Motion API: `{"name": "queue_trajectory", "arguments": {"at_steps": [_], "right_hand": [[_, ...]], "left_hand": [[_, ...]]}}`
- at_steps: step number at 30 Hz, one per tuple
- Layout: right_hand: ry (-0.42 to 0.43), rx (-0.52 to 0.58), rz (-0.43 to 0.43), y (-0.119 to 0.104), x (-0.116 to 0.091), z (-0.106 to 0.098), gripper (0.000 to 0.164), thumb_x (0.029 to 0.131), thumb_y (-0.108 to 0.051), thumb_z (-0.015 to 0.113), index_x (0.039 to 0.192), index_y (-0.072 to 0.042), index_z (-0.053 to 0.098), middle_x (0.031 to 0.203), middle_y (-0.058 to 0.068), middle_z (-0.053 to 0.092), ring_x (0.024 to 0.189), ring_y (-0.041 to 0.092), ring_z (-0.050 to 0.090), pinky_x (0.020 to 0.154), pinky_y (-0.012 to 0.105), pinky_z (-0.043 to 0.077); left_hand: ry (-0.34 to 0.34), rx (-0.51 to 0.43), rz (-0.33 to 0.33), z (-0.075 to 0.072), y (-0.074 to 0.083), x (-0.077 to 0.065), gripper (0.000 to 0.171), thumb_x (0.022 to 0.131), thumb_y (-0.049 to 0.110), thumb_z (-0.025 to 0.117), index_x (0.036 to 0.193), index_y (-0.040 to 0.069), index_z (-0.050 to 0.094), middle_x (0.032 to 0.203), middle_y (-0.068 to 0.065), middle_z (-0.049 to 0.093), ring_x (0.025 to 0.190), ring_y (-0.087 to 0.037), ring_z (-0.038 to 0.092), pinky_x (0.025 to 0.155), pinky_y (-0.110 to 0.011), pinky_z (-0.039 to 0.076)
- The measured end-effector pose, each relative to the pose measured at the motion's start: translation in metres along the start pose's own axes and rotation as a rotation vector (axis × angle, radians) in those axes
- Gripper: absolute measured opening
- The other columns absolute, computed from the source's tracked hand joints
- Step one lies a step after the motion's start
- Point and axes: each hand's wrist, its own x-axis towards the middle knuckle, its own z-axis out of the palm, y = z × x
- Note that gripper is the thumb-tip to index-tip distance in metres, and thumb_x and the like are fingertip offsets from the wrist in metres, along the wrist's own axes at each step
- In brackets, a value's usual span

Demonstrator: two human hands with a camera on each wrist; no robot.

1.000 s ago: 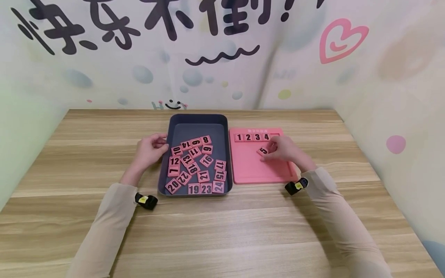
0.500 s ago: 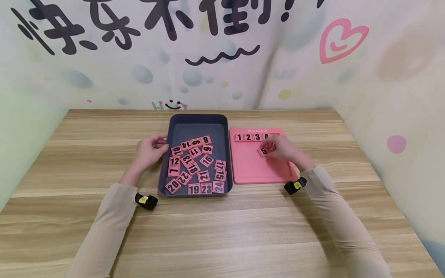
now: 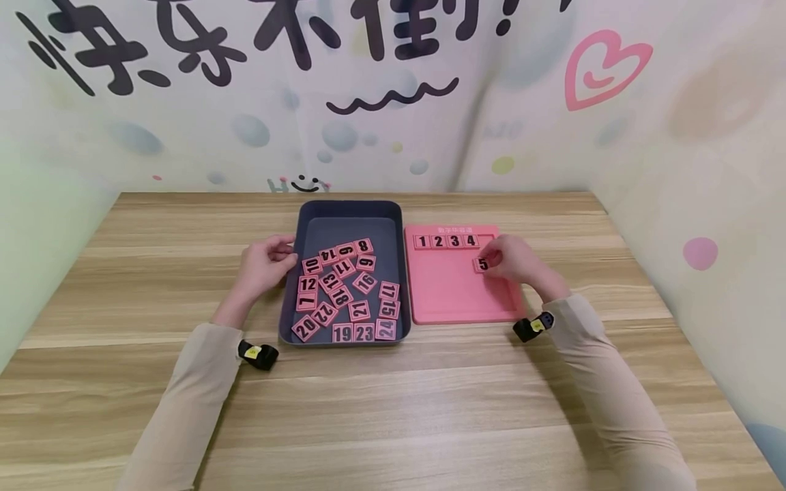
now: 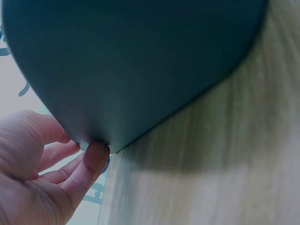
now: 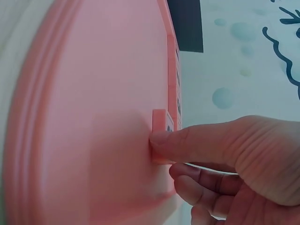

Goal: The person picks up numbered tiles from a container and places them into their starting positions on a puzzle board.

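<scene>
My right hand [image 3: 514, 259] pinches a pink number tile marked 5 [image 3: 482, 264] between thumb and fingers, low over the pink puzzle board [image 3: 454, 293]. In the right wrist view the thumb lies against the side of this tile [image 5: 159, 119], close to the board's surface. Tiles 1 to 4 [image 3: 446, 242] stand in a row along the board's far edge. At the left, my left hand [image 3: 263, 264] holds the dark tray [image 3: 350, 213] by its left side. The left wrist view shows the thumb on the tray's outer wall [image 4: 136, 65], with fingers at its edge.
Several loose number tiles [image 3: 340, 296] lie in the tray at various angles, mostly in its near half. Tray and board stand side by side on a wooden table [image 3: 393, 423]. A printed wall [image 3: 202, 129] rises behind the table's far edge.
My right hand has shifted right with tile 5, which has turned more upright and now lies just below tile 4. The left hand has stayed at the tray.
</scene>
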Motion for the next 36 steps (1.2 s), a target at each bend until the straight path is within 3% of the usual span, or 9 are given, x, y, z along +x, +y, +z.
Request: {"name": "queue_trajectory", "arguments": {"at_steps": [6, 12, 19, 30, 36], "right_hand": [[0.008, -0.049, 0.062, 0.003, -0.001, -0.005, 0.025, 0.074, 0.001, 0.072, 0.098, 0.008, 0.068, 0.086, 0.017, 0.061, 0.081, 0.028, 0.054, 0.070, 0.038, 0.047], [0.043, -0.032, 0.030, 0.011, 0.001, -0.008, 0.023, 0.072, 0.002, 0.070, 0.095, 0.006, 0.069, 0.077, 0.012, 0.055, 0.072, 0.026, 0.049, 0.063, 0.034, 0.043], [0.035, -0.058, 0.076, 0.013, 0.007, -0.010, 0.027, 0.074, 0.002, 0.069, 0.100, 0.008, 0.068, 0.082, 0.017, 0.059, 0.080, 0.030, 0.050, 0.071, 0.042, 0.044], [0.060, -0.066, 0.092, 0.017, 0.017, -0.009, 0.026, 0.077, 0.003, 0.068, 0.101, 0.012, 0.064, 0.087, 0.022, 0.061, 0.084, 0.034, 0.055, 0.075, 0.045, 0.047], [0.083, -0.011, 0.159, 0.020, 0.022, -0.008, 0.031, 0.078, 0.003, 0.068, 0.106, 0.012, 0.057, 0.091, 0.025, 0.061, 0.085, 0.035, 0.057, 0.076, 0.044, 0.049]], "left_hand": [[-0.004, 0.001, 0.004, 0.000, -0.001, 0.001, 0.038, 0.089, 0.000, 0.056, 0.126, -0.009, 0.052, 0.109, -0.029, 0.060, 0.096, -0.036, 0.060, 0.083, -0.042, 0.052], [-0.005, 0.004, -0.002, 0.000, 0.000, 0.001, 0.038, 0.089, 0.000, 0.055, 0.126, -0.009, 0.052, 0.109, -0.028, 0.060, 0.096, -0.036, 0.060, 0.083, -0.040, 0.052], [-0.001, 0.011, 0.003, 0.001, -0.001, 0.002, 0.039, 0.089, 0.000, 0.055, 0.126, -0.009, 0.052, 0.108, -0.028, 0.060, 0.095, -0.036, 0.060, 0.081, -0.039, 0.053], [-0.004, 0.011, 0.007, 0.001, -0.002, 0.003, 0.039, 0.089, 0.001, 0.056, 0.126, -0.008, 0.052, 0.108, -0.028, 0.061, 0.094, -0.035, 0.061, 0.077, -0.029, 0.053], [-0.006, 0.014, 0.003, 0.000, -0.002, 0.002, 0.039, 0.089, 0.001, 0.055, 0.127, -0.008, 0.052, 0.108, -0.028, 0.060, 0.095, -0.035, 0.060, 0.080, -0.036, 0.052]]}}
